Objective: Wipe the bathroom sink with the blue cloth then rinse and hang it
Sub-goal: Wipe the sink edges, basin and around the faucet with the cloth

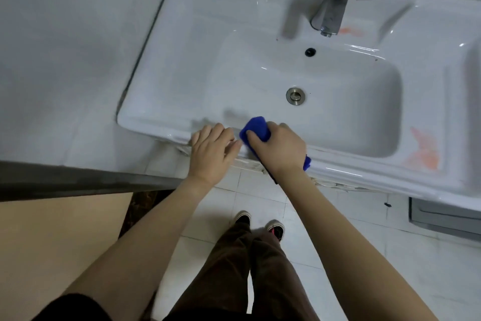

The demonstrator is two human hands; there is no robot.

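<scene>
A person's left grip [212, 150] rests with fingers loosely spread and flat on the front rim of a white bathroom sink [156, 124]. Just beside it, the blue cloth [256, 128] sits bunched on the same rim, the right grip [279, 150] curled over it and pinching it against the porcelain. Farther right, a steel drain [296, 96] sits below a grey faucet [335, 0]. Orange stains [421, 155] mark the right-hand ledge.
</scene>
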